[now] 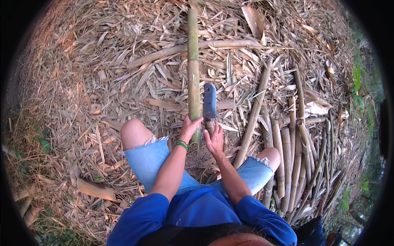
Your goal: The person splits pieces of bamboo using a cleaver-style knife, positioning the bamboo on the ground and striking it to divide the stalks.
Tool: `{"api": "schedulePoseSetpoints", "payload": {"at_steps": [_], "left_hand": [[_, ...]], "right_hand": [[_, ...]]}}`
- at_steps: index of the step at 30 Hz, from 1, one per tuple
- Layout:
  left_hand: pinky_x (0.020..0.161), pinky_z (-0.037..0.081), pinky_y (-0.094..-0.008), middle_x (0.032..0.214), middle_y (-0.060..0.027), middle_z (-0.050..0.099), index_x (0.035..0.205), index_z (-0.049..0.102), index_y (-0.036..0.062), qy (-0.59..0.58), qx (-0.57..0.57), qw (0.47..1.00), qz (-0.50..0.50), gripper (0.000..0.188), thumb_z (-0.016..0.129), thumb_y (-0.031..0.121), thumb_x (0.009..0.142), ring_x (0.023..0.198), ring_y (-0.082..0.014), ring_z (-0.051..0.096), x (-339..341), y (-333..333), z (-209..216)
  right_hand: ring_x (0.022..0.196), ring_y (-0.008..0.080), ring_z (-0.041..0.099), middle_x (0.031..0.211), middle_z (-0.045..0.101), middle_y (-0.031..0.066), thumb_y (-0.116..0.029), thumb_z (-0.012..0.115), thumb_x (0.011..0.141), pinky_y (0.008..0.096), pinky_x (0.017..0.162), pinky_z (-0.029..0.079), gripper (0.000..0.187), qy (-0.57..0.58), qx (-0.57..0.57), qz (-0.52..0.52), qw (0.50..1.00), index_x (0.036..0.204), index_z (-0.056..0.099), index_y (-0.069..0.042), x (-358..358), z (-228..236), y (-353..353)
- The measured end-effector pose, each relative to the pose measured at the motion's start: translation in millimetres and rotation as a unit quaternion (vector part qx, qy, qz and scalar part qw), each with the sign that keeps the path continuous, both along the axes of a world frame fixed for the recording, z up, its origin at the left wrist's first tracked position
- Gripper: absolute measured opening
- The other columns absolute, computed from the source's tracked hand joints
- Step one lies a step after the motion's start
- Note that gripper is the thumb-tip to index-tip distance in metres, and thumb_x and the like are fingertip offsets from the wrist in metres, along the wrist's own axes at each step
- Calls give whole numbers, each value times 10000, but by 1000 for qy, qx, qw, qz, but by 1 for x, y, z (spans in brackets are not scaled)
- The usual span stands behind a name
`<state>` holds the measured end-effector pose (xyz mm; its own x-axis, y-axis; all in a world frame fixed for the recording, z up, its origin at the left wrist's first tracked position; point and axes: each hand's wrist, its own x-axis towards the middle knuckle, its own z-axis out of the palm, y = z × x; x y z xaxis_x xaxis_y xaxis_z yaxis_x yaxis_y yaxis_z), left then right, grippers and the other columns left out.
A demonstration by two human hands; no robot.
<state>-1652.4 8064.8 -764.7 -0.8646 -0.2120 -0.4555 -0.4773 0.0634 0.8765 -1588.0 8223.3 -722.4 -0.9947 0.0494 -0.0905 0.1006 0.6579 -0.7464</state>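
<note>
My left hand [190, 128] is closed round the lower part of a green bamboo pole [193, 74], which stretches straight away from me between my knees. Just to its right, my right hand [214, 140] grips the wooden handle of a broad-bladed knife [210, 101]. The dark, blunt-ended blade points away from me, alongside the pole and slightly apart from it. My thumb lies on the left of the handle and my fingers are on its right.
Several cut bamboo poles [286, 164] lie bunched by my right knee. A longer dry pole [254, 115] slants beside them. Another curved stick [172, 51] crosses near the far part of the green pole. Dry leaves cover the ground; dark clothing [311, 233] shows at the lower right.
</note>
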Motion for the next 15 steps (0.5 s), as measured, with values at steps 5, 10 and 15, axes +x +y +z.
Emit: {"api": "schedulePoseSetpoints", "payload": {"at_steps": [5,10,15], "left_hand": [[923,514,-482,1136,-288,670,1242,523,-10,-58,-184,981,-32,784,875,377,659,1060,-436,652,44,16,-26],[909,519,-478,1121,-258,685,1186,577,-11,-38,-202,979,-4,739,860,431,665,1043,-409,661,47,21,-18],[836,530,-446,986,-200,725,1080,674,1,29,-109,994,8,671,873,464,636,918,-359,691,40,28,28]], "right_hand": [[1278,381,451,1288,480,206,-308,760,719,527,1002,410,752,-116,296,5,948,1351,454,-40,28,-67,30],[1144,395,572,1182,585,218,-223,726,721,504,963,448,689,-73,302,52,949,1315,457,-1,-2,-68,20],[1020,436,679,1073,698,274,-283,682,740,532,940,499,626,-244,199,10,949,1251,506,34,-29,-39,20]]}}
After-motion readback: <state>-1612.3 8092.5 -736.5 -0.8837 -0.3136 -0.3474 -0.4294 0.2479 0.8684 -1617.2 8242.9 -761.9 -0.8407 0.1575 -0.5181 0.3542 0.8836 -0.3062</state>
